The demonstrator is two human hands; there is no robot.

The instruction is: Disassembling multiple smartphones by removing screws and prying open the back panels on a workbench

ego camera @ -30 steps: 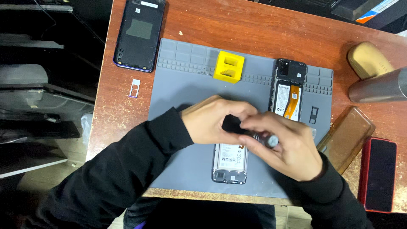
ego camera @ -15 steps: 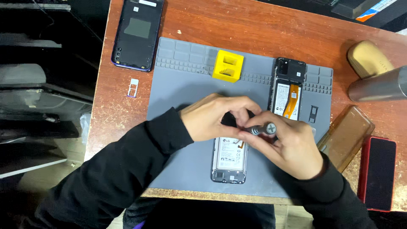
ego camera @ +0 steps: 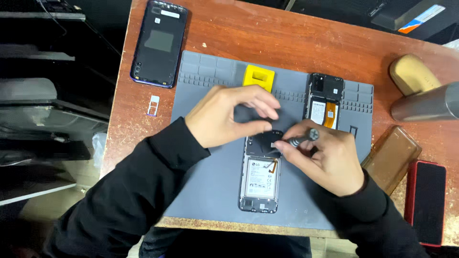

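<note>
An opened phone (ego camera: pixel 259 184) lies back-up on a grey work mat (ego camera: pixel 210 191), its battery and orange flex cable exposed. My left hand (ego camera: pixel 224 114) hovers over the phone's top end, thumb and fingers pinched near a black cover plate (ego camera: pixel 267 139). My right hand (ego camera: pixel 325 160) grips a small metal screwdriver (ego camera: pixel 301 138), with its tip resting on that plate. Both sleeves are black.
A second opened phone (ego camera: pixel 324 101) and a yellow block (ego camera: pixel 258 77) sit on the mat's far side. A dark phone back cover (ego camera: pixel 159 43) and a SIM tray (ego camera: pixel 153 105) lie on the wooden table (ego camera: pixel 287 33) to the left. A brown case (ego camera: pixel 392 157), a red-edged phone (ego camera: pixel 426 200), a grey cylinder (ego camera: pixel 425 104) are at right.
My hands have drawn apart and lifted slightly, uncovering the phone's top and its black plate. The screwdriver has swung from upright to lying sideways, tip toward the plate.
</note>
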